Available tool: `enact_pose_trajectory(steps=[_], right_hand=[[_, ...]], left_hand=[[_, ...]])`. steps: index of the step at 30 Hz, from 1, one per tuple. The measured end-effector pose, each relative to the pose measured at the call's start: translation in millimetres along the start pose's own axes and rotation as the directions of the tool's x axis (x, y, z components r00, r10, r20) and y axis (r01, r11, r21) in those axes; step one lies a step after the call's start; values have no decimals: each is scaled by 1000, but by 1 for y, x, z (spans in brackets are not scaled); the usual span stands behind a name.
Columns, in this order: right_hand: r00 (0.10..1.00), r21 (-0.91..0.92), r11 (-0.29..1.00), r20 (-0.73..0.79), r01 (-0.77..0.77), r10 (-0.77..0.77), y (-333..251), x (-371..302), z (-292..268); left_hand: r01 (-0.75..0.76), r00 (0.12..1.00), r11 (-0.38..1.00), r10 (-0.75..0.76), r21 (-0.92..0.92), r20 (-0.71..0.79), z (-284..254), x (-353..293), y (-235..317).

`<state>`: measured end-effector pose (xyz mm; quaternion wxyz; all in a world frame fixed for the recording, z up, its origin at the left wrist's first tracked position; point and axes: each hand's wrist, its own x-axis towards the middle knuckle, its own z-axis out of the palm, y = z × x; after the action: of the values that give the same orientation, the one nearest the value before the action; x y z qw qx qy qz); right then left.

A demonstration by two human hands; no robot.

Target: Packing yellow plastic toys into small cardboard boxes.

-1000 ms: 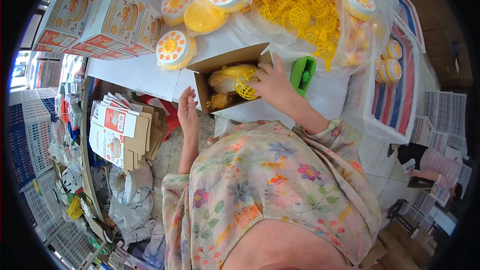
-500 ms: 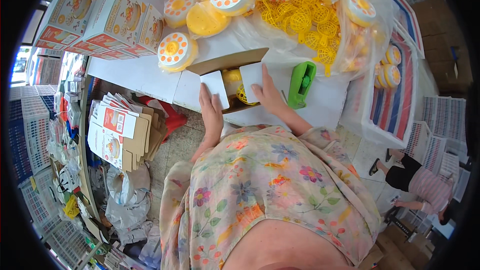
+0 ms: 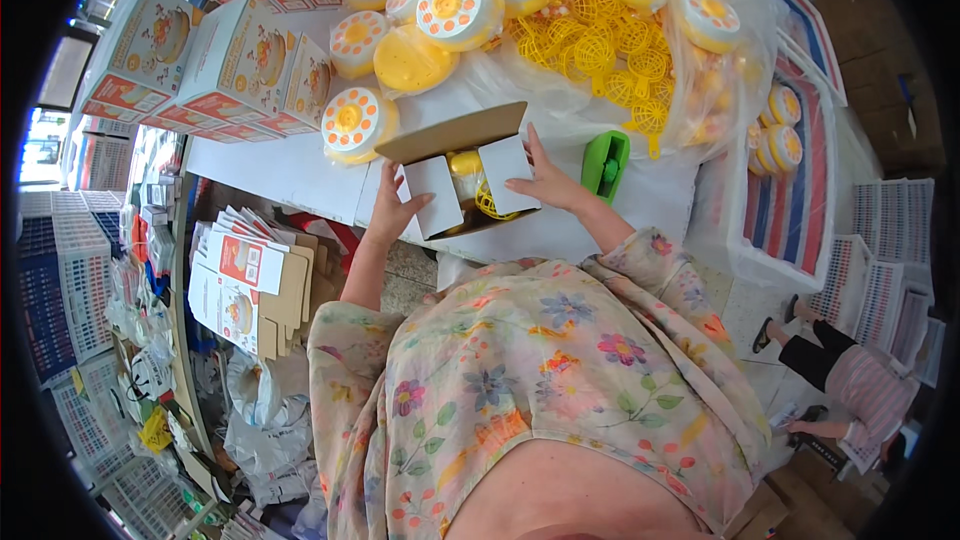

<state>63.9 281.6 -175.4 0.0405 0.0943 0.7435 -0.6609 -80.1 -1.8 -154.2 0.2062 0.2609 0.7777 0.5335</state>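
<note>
A small cardboard box (image 3: 430,198) sits on the near side of the white table, its brown back flap (image 3: 455,135) raised and two white side flaps folded inward. Between those flaps a yellow toy part (image 3: 464,163) and a yellow mesh scoop (image 3: 492,202) show; whatever lies deeper is hidden. My left hand (image 3: 390,208) grips the box's left end, thumb over the left flap. At the right end my right hand (image 3: 550,186) has its thumb on the right flap and its fingers along the outside. A green tape dispenser (image 3: 605,166) stands just beyond my right hand.
Round yellow-and-white toys (image 3: 357,125) and a plastic bag of yellow mesh scoops (image 3: 630,50) cover the table's far side. Printed boxes (image 3: 235,65) are stacked at far left. Flattened cartons (image 3: 245,285) lie lower left. Another person (image 3: 860,370) is at far right.
My left hand has shifted from lying on the left flap to the box's left end, its thumb spread inward. My right hand stays at the right end. The box has tilted slightly.
</note>
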Motion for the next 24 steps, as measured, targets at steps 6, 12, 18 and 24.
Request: enact_pose_trajectory(steps=[6,12,18,24], right_hand=[[916,-241,884,76,400,-394,14,5,-10],[912,-662,631,341,406,-229,-20,12,-42],[825,-810,184,566,556,-3,-85,4,-30],[823,-797,233,567,558,-31,-87,2,-27]], left_hand=[[-265,960,900,212,346,184,-18,-5,6],[-475,857,588,140,655,496,-27,0,35],[-350,904,729,97,589,417,8,-12,63],[-375,885,574,-13,728,466,22,-7,85]])
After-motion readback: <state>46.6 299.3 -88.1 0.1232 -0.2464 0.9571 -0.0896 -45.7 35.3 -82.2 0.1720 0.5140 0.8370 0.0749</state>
